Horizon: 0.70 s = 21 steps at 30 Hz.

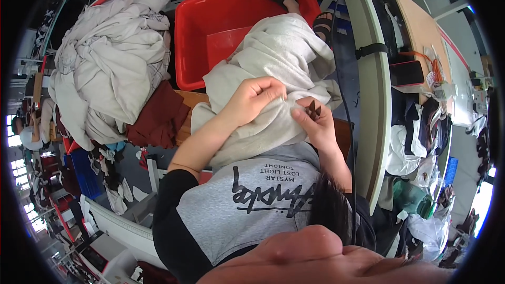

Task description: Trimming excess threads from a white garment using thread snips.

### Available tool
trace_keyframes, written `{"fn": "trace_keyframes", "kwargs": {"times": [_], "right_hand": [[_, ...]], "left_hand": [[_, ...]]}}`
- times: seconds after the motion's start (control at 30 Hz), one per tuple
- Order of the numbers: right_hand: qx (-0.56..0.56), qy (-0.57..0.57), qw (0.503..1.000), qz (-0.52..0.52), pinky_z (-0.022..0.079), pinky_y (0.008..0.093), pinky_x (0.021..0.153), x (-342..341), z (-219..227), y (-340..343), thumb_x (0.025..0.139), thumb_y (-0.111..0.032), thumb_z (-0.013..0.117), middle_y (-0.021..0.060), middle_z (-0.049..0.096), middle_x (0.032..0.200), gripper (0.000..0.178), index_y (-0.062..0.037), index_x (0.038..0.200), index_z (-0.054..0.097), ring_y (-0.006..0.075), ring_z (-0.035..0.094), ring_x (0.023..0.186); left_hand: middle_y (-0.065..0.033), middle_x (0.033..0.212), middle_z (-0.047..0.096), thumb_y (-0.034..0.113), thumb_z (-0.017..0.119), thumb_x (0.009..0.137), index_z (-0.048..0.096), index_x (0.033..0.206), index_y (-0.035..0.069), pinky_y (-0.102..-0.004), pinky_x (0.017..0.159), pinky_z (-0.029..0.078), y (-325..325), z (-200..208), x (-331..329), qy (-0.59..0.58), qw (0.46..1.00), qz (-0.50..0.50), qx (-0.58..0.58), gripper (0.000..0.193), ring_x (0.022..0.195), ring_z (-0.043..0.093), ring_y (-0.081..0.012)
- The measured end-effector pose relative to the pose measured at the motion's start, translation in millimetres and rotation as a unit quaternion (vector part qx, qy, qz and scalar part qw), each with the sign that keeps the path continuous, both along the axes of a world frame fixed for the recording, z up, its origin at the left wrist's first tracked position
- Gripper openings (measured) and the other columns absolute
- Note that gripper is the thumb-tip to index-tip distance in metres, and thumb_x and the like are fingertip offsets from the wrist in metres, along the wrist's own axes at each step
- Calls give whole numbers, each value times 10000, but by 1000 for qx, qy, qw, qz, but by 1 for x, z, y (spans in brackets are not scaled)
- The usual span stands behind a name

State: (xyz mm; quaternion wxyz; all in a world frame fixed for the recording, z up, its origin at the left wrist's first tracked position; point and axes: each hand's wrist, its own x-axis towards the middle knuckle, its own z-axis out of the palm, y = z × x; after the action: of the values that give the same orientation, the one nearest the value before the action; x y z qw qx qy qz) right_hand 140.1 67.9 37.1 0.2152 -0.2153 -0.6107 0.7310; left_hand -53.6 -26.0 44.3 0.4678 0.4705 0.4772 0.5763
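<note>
Off-white cloth (284, 37) lies draped in folds over my lap and legs. With thumb and forefinger pressed together, my left hand (256, 100) pinches a bit of this cloth at its middle. Just to the right, my right hand (318, 123) is closed round small dark thread snips (314, 109). Two pointed brown blades stick up from between its fingers, while the handles are hidden in the palm. The right thumb and fingertips are close to the cloth, near the left fingertips.
A red plastic tub (210, 34) sits beyond my lap, by my sandalled feet. To the left rises a big heap of off-white cloth (105, 63), with dark red cloth (160, 118) beside it. A pale table edge (374, 105) with a hanging cable runs along my right.
</note>
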Motion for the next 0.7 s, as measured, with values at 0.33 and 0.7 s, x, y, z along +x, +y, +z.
{"fn": "trace_keyframes", "kwargs": {"times": [0.33, 0.7], "right_hand": [[-53, -53, 986, 151, 383, 206, 564, 9, 75, -22, 1051, -128, 302, 71, 575, 748, 233, 9, 1157, 457, 93, 449, 561], [-58, -113, 982, 139, 384, 230, 486, -7, 44, -29, 1068, -177, 293, 35, 541, 633, 260, -12, 1160, 472, 73, 444, 504]], "left_hand": [[-11, 806, 656, 114, 565, 988, 651, 936, -11, -216, 670, 452, -6, -13, 27, 51, 963, 266, -1, 160, 719, 554, -54], [-54, 859, 664, 62, 537, 989, 620, 961, -23, -215, 690, 462, -9, -20, 32, 175, 944, 262, 95, 122, 758, 574, -82]]}}
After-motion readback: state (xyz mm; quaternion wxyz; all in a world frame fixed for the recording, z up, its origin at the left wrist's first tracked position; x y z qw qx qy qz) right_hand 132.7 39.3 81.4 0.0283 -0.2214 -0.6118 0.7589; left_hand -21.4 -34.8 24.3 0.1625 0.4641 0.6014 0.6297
